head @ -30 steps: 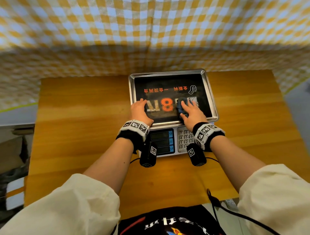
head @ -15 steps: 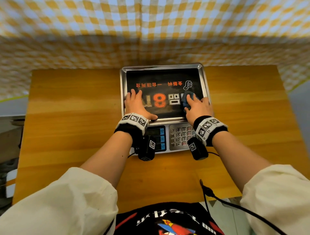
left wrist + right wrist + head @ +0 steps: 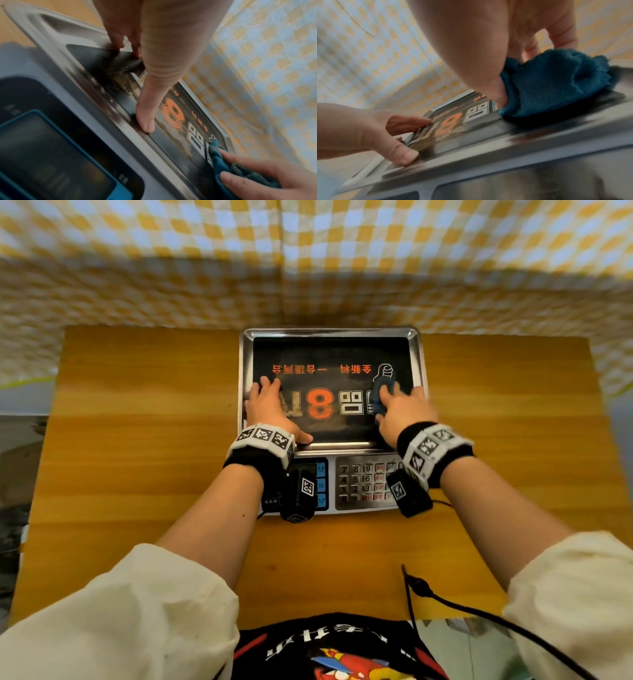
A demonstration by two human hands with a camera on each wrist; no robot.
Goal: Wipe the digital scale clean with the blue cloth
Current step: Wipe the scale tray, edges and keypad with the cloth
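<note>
Scale (image 3: pixel 331 419) first: it sits at the middle of the tabletop (image 3: pixel 144 460), near its far edge, with the steel weighing tray (image 3: pixel 420 361) on top and the keypad (image 3: pixel 363 482) facing me.

On the tray's left side my left hand (image 3: pixel 270 412) lies flat, fingers straight and spread, thumb (image 3: pixel 145 121) along the tray's near rim. I judge this hand is there to steady the scale, and I would keep the press light so the platform does not rock.

Toward the tray's middle, the left wrist view shows tan, gritty smears on the dark printed sheet (image 3: pixel 329 354) near the orange 8. I read that as dirt not yet wiped.

On the tray's right side my right hand (image 3: pixel 404 412) grips the blue cloth (image 3: pixel 378 397), bunched between thumb and curled fingers, and presses it onto the sheet close to the right rim. To do this well I would flatten the wad for more contact, draw it in overlapping strokes leftward across the sheet toward the smears, and run it along the rims and corners where grit collects.

Hard to read: motion blurs my right wrist and both wrist views. My wrists and their cameras cover most of the screen and part of the keypad, so I cannot tell how clean those are. How much cloth is folded under my palm is hidden.
</note>
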